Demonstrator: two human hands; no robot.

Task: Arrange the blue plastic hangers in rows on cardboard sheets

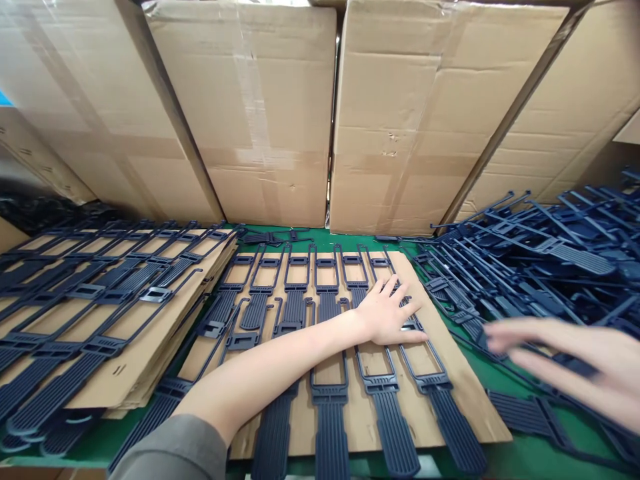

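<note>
My left hand (390, 310) lies palm down with its fingers spread, on the right end of rows of dark blue plastic pieces. Each piece has a ribbed flat tongue (393, 433), a narrow open frame and small hooked ends. They are laid side by side on a cardboard sheet (475, 407), the upper row overlapping the lower one. My forearm hides some of them. Smeared by motion, my right hand (575, 360) is at the right, beside a tangled heap of similar pieces (540, 260). Its thumb and fingers are apart, and I see nothing held between them.
On the left, a stack of cardboard sheets (150, 373) carries more rows of the same pieces. Tall taped cartons (250, 120) stand along the back of the green table (500, 380). A loose piece (520, 410) lies at the right front. Black plastic film (45, 210) shows at far left.
</note>
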